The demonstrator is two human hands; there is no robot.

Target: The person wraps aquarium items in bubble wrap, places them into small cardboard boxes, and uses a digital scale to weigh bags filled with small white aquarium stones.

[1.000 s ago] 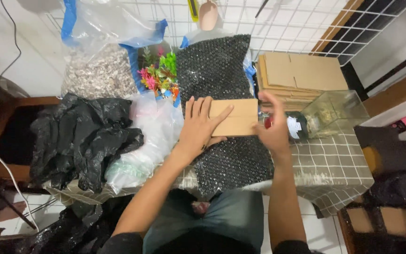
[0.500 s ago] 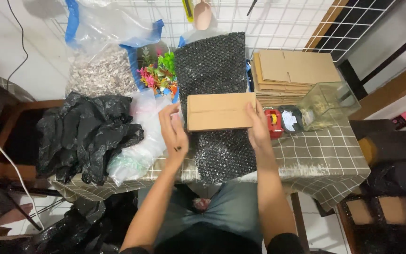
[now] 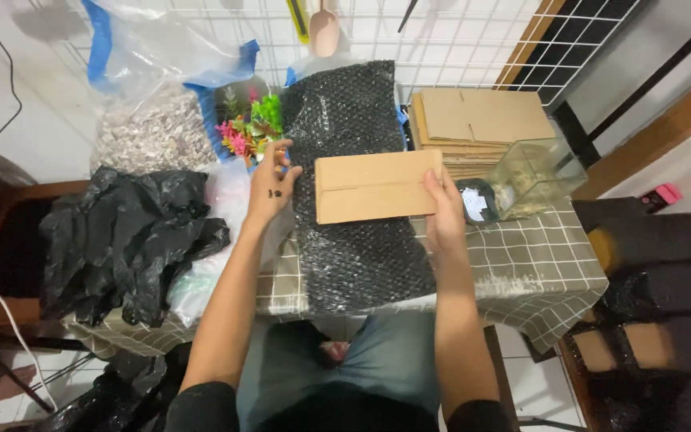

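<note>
Two bare hands work over a small bench (image 3: 537,264) draped in a grey-green cloth with a white grid. The right hand (image 3: 444,210) grips the right end of a flat brown cardboard box (image 3: 377,186), fingers curled over its edge and closed on it. The left hand (image 3: 273,180) is off the box, just beside its left end, fingers loosely spread and holding nothing.

The cardboard box lies flat and level on a long sheet of black bubble wrap (image 3: 357,240), which runs from the wire grid panel (image 3: 457,32) at the back down to the near bench edge. The box sits across the sheet's middle, its right end reaching past the sheet's right edge.

Just right of the right hand sits a dark round tape roll (image 3: 477,200), touching or nearly touching a small clear glass tank (image 3: 537,172) that lies tilted. Behind the tank rests a stack of flattened brown cardboard pieces (image 3: 477,120).

Left of the left hand are bright pink and green plastic plants (image 3: 245,132), a clear plastic bag of pale gravel (image 3: 149,136) with blue trim, and a heap of crumpled black plastic bags (image 3: 121,236) spilling over the bench's left side. A pale scoop (image 3: 323,32) hangs on the wire grid. The person's blue-grey lap (image 3: 337,376) shows below the bench edge.
</note>
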